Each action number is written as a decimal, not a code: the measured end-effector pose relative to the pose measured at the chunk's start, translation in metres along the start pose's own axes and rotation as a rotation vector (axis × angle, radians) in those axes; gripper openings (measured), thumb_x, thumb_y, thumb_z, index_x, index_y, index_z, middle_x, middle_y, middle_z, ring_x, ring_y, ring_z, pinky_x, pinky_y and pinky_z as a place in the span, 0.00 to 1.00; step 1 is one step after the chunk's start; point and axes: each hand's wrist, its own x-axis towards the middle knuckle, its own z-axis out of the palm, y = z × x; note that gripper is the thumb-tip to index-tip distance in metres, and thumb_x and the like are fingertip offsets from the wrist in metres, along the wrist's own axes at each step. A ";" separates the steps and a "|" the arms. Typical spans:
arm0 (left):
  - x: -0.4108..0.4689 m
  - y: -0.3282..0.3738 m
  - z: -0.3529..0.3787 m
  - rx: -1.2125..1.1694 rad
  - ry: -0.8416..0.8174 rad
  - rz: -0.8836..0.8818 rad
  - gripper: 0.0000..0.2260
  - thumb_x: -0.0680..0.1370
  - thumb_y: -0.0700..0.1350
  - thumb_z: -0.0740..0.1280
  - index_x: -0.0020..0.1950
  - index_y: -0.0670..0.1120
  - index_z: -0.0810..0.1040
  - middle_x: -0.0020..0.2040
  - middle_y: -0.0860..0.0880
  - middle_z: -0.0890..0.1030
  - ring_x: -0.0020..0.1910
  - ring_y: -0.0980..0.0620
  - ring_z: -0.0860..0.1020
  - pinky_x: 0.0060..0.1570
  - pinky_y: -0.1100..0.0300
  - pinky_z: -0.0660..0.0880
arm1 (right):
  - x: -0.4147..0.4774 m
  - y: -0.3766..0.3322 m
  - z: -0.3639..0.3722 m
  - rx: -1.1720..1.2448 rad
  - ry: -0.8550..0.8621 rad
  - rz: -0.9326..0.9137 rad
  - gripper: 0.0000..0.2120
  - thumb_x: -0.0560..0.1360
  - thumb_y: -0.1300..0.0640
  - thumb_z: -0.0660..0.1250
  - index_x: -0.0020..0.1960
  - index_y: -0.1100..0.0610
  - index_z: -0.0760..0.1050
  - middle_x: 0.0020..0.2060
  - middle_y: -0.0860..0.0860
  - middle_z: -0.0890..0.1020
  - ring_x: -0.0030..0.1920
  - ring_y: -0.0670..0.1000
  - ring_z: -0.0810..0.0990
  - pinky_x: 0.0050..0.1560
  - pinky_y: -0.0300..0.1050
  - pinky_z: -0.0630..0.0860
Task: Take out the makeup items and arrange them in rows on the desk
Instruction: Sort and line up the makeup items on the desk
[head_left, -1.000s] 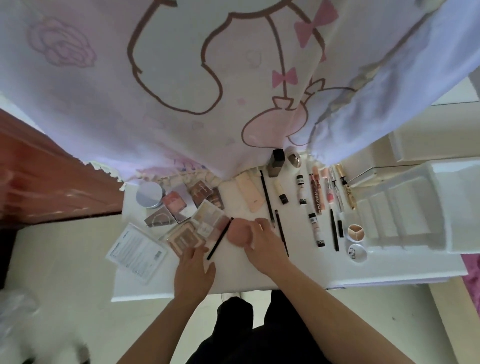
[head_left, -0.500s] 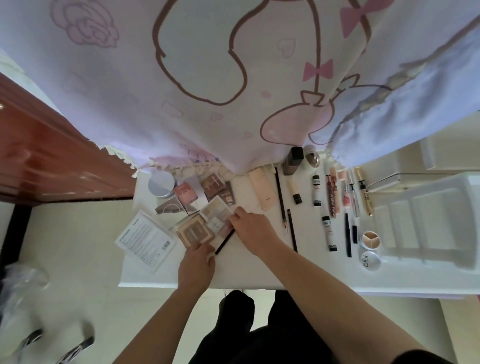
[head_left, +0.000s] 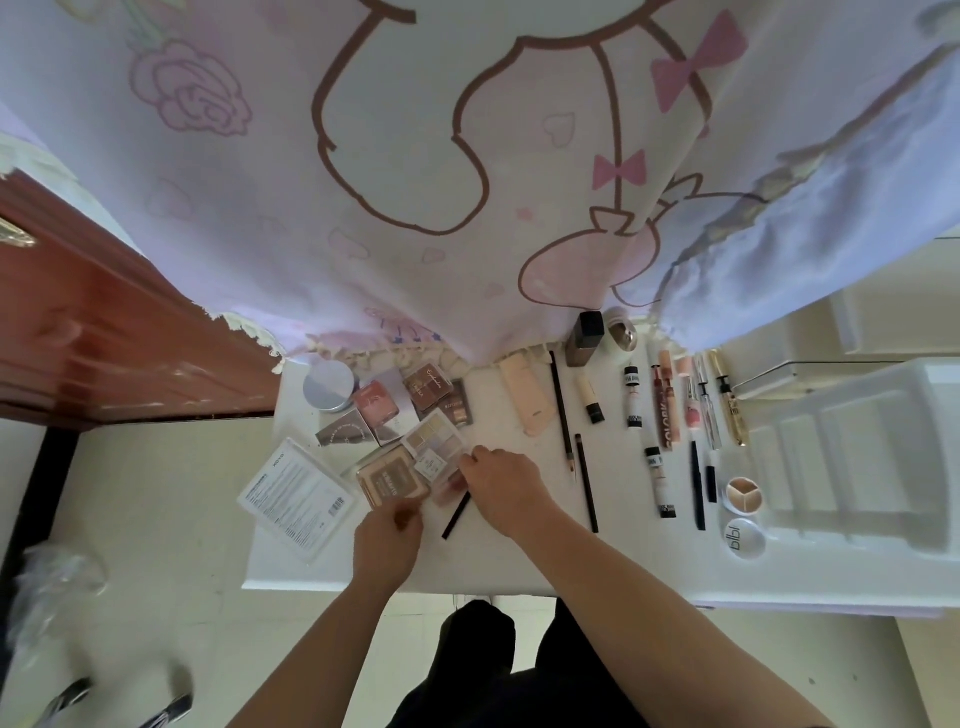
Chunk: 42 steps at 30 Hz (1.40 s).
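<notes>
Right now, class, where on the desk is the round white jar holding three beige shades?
In the head view, the round white jar of three beige shades lies on the right side, just beyond the clear round lid and beside the empty white plastic organiser tray.

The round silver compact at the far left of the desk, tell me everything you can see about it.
The round silver compact is a low, closed disc with a pale lid and a shiny, metallic-looking side wall. It lies flat on the white desk at the far left corner, just below the fringe of the hanging cartoon-print cloth. A pink square palette sits close on its right; whether they touch is unclear. Neither of the hands is near it.
</notes>
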 end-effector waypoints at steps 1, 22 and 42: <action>0.000 0.003 0.000 -0.069 -0.010 -0.029 0.11 0.77 0.41 0.67 0.55 0.51 0.83 0.47 0.53 0.83 0.49 0.51 0.79 0.49 0.59 0.72 | -0.001 0.000 0.000 -0.020 -0.009 -0.006 0.18 0.73 0.63 0.69 0.61 0.55 0.69 0.52 0.52 0.76 0.45 0.57 0.81 0.39 0.52 0.81; -0.068 0.138 -0.036 -0.054 -0.018 0.500 0.27 0.79 0.66 0.43 0.47 0.51 0.75 0.41 0.54 0.79 0.42 0.58 0.78 0.43 0.56 0.75 | -0.103 -0.011 -0.093 1.750 0.357 0.484 0.17 0.85 0.47 0.52 0.53 0.59 0.71 0.29 0.41 0.79 0.28 0.44 0.72 0.28 0.35 0.68; -0.133 0.161 -0.069 -0.303 0.011 0.681 0.19 0.84 0.48 0.54 0.37 0.49 0.76 0.30 0.51 0.75 0.31 0.55 0.73 0.34 0.55 0.70 | -0.202 -0.040 -0.140 1.594 0.612 0.319 0.17 0.74 0.51 0.74 0.59 0.50 0.74 0.48 0.49 0.82 0.41 0.46 0.81 0.42 0.38 0.76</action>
